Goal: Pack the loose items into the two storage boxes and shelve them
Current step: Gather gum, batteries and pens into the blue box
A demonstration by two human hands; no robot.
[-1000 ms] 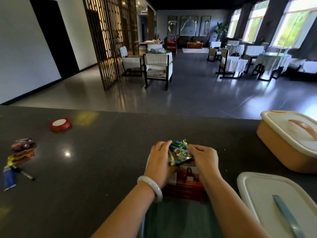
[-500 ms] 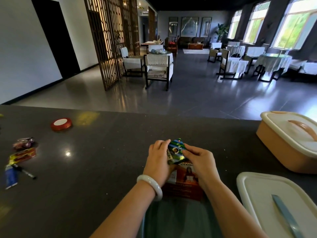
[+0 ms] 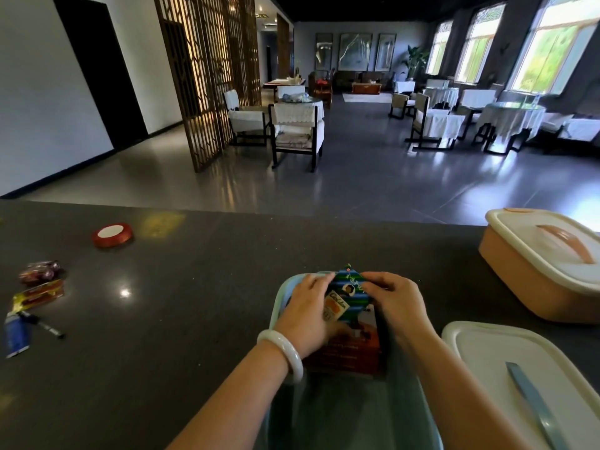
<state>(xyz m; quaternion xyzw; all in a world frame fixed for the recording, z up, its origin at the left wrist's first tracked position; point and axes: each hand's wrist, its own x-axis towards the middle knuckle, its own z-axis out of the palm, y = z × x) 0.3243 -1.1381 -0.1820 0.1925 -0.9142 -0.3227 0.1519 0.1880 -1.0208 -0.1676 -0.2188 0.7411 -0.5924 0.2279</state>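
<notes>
A pale green storage box (image 3: 278, 297) stands open on the dark counter in front of me. Inside it lies a red-orange packet (image 3: 354, 352). Over that, a green-and-blue striped snack packet (image 3: 349, 292) is held between both hands. My left hand (image 3: 308, 315), with a white bangle on the wrist, grips its left side. My right hand (image 3: 397, 303) grips its right side. A peach storage box (image 3: 532, 287) with a white lid stands shut at the right. The green box's white lid (image 3: 493, 362) with a blue handle lies at the lower right.
Loose items lie at the counter's left: a red ribbon roll (image 3: 112, 234), a dark red wrapped sweet (image 3: 40, 271), a red-yellow packet (image 3: 39, 293), a pen (image 3: 42, 324) and a blue packet (image 3: 16, 334). Beyond the counter's far edge (image 3: 292, 216) is a hall with chairs and tables.
Both hands have lowered the striped packet down into the green box, onto the red-orange packet. The view has tilted down, so the box rim shows.
</notes>
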